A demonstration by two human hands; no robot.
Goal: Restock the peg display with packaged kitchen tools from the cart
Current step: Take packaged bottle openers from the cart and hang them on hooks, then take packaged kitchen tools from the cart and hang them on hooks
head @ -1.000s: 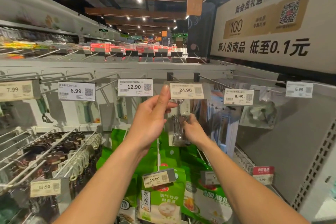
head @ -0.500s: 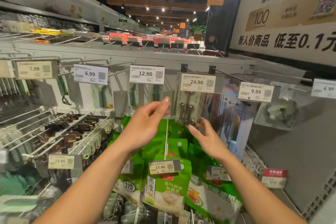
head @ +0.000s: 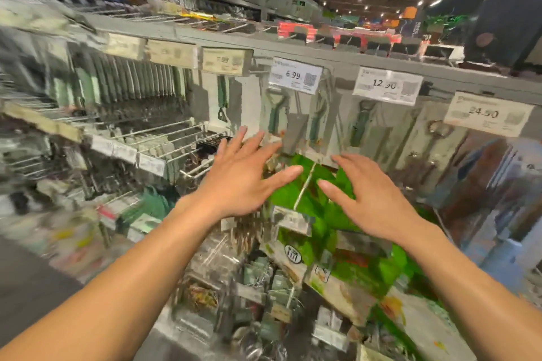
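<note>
Just below the 6.99 price tag (head: 294, 75) hover two hands, left hand (head: 243, 182) and right hand (head: 372, 199), fingers (head: 252, 146) spread, holding nothing.

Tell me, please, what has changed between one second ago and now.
The left hand and the right hand let go of the packaged tool under the 24.90 tag. They then drew back and to the left, and are now open with fingers spread in front of the green packs. The view itself swung left and is blurred. The packaged tool stays hanging under its tag.
</note>
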